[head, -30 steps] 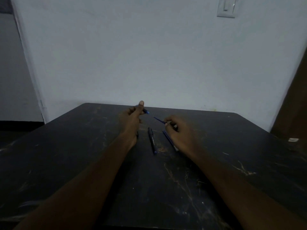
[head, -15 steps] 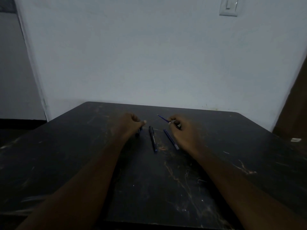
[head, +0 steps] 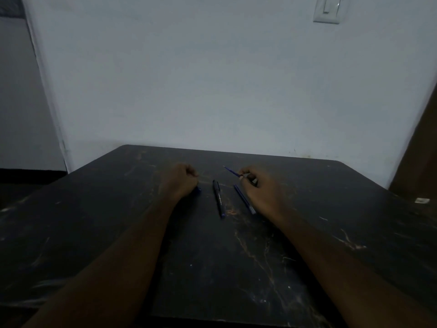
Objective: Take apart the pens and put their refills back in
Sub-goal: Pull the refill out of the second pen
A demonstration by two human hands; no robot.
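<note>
A capped black pen (head: 218,198) lies flat at the middle of the dark, scratched desk (head: 236,268), its length running toward the viewer. Just to its right a blue pen barrel (head: 244,199) rests at a slight diagonal, while a thin blue refill (head: 231,171) is raised off the surface, its fine tip pointing up and to the left.

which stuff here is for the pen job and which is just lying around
For the job:
- refill, pinched in the right hand
- black pen on the table
- blue barrel beside it
- blue piece under the closed left hand

Just lying about:
- white scrap at the table's right edge
- wall switch
</note>
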